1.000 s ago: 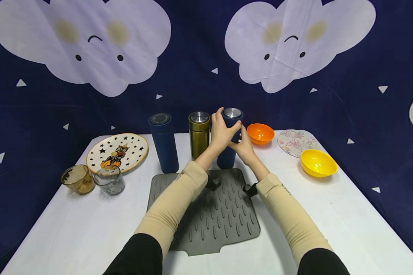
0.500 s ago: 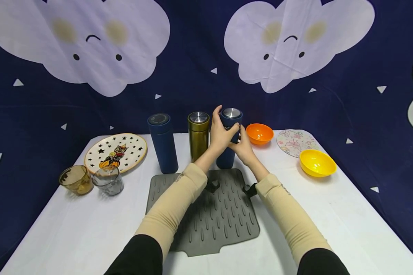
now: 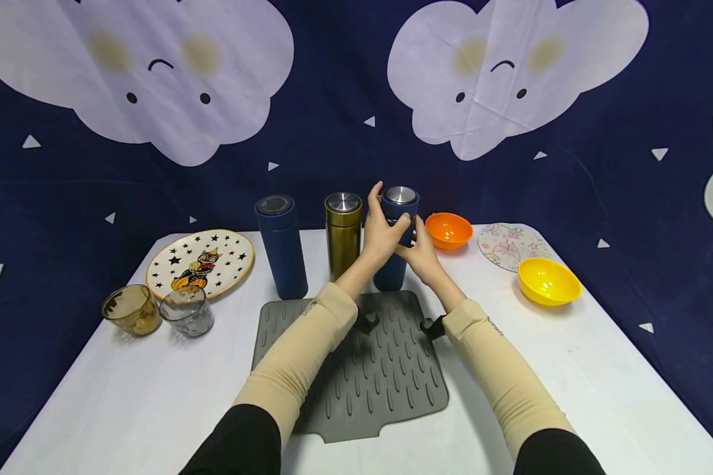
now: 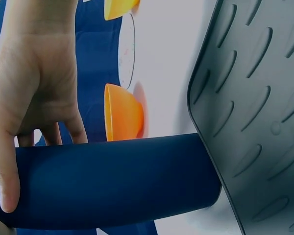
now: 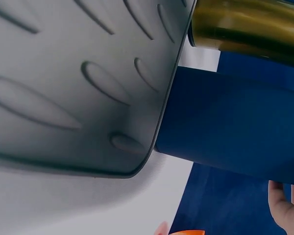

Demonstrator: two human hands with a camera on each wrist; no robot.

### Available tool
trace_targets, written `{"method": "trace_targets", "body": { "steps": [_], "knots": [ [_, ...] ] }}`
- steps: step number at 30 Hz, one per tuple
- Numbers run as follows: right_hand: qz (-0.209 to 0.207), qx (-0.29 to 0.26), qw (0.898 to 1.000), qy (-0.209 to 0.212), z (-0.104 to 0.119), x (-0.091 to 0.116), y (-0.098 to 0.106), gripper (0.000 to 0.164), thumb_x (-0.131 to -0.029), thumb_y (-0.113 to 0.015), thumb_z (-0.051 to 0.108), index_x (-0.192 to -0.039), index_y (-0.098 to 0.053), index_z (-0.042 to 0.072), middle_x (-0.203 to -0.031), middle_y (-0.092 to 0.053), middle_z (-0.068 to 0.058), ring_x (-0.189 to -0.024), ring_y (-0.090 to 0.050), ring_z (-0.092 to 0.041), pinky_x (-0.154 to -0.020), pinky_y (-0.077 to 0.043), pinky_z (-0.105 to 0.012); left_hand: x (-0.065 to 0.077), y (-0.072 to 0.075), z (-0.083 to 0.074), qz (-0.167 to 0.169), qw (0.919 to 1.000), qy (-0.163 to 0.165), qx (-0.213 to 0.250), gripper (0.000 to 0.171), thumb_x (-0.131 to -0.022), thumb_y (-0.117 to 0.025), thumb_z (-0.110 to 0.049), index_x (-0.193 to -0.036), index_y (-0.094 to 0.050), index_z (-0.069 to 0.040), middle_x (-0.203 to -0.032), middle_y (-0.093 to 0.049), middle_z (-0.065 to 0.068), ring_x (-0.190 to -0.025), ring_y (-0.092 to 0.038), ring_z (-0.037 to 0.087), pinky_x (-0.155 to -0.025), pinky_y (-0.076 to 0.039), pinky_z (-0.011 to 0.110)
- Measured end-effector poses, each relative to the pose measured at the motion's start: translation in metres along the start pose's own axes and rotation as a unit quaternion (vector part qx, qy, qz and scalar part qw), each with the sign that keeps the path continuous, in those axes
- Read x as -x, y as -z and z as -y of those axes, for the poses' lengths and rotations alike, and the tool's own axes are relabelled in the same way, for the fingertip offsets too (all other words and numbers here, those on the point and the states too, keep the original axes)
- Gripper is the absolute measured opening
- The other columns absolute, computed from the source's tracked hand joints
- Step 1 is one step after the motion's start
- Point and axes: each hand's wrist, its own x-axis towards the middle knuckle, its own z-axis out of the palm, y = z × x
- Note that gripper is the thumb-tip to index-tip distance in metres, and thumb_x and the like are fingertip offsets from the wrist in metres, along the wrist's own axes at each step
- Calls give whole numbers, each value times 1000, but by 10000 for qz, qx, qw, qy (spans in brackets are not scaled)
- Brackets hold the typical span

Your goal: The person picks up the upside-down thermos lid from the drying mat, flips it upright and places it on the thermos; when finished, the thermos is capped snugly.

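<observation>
A blue thermos flask [image 3: 391,267] with a silver-topped lid stands upright just behind the grey ribbed mat [image 3: 386,369]. My left hand [image 3: 381,234] is at its upper part, thumb across the front, one finger raised beside the lid; its other fingers are mostly hidden. Lower down, my right hand [image 3: 423,254] holds the flask from the right. In the left wrist view, the right hand [image 4: 36,88] has its thumb over the blue body, with the other fingers on the far side. A few right fingertips [image 5: 279,205] show at the right wrist view's lower corner.
A gold flask [image 3: 343,237] and another blue flask [image 3: 284,254] stand to the left. Beyond are a patterned plate [image 3: 202,260], an amber glass [image 3: 132,310] and a grey glass [image 3: 188,315]. To the right are an orange bowl [image 3: 449,232], a floral disc [image 3: 508,245] and a yellow bowl [image 3: 548,282].
My left hand has shifted slightly on the upper flask, its raised finger now apart from the lid. A thin shiny band shows under the lid. The flask stays in place.
</observation>
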Motion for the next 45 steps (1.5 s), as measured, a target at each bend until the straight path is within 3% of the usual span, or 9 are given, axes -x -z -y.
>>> {"method": "trace_targets", "body": {
  "steps": [5,10,16,19,24,31,38,45],
  "knots": [
    [-8,63,10000,-23,-1,-1,0,71,-82,-61,-5,-141,-24,-3,-143,-26,-24,-122,-34,-45,-98,-34,-54,1,-1,1,-84,9999,-82,-60,85,-79,-72,-25,-144,-19,-13,-136,-29,15,-122,-38,28,-98,-38,40],
    [14,72,10000,-54,-3,-2,0,75,-82,-60,-4,-144,-18,-2,-146,-22,-24,-123,-34,-45,-97,-36,-55,1,-1,2,-36,9999,-102,-73,79,-81,-63,-21,-144,-17,-15,-138,-34,18,-123,-41,29,-97,-40,42],
    [-18,125,9999,4,-2,-2,0,67,-83,-61,-4,-140,-26,-4,-142,-28,-24,-123,-33,-45,-100,-32,-54,1,-2,2,-90,9996,-202,-171,83,-79,-71,-26,-143,-19,-14,-138,-27,15,-122,-39,28,-99,-38,38],
    [-14,126,9999,22,-3,-2,0,67,-81,-60,-5,-139,-26,-5,-140,-29,-25,-122,-34,-45,-99,-33,-55,1,-3,3,-117,9992,-263,-274,77,-81,-70,-25,-140,-22,-13,-135,-27,15,-122,-38,28,-98,-38,37],
    [-3,97,9999,67,-19,-9,2,76,-81,-61,-3,-144,-20,0,-143,-27,-22,-121,-35,-43,-97,-35,-54,2,-3,4,-63,9996,-247,-148,73,-81,-59,-21,-141,-19,-13,-140,-31,17,-130,-33,27,-101,-36,42],
    [-112,168,9995,224,-36,-14,2,66,-81,-63,-2,-139,-30,2,-139,-34,-19,-119,-37,-39,-98,-35,-52,1,-4,4,-163,9987,-281,-403,79,-80,-72,-27,-139,-22,-13,-132,-28,16,-117,-41,28,-97,-39,37],
    [103,48,9999,46,-19,-7,4,75,-83,-60,-1,-145,-18,2,-144,-26,-22,-121,-35,-43,-96,-36,-55,2,-2,3,11,9988,-317,-361,71,-82,-59,-18,-140,-19,-10,-139,-33,19,-129,-36,29,-100,-38,41],
    [115,106,9998,-152,-4,-1,4,68,-83,-59,-3,-141,-24,-3,-142,-27,-24,-122,-34,-45,-100,-32,-54,2,-3,1,-87,9979,-297,-565,79,-81,-71,-28,-141,-22,-14,-135,-28,15,-116,-43,30,-97,-39,38]
  ]
}}
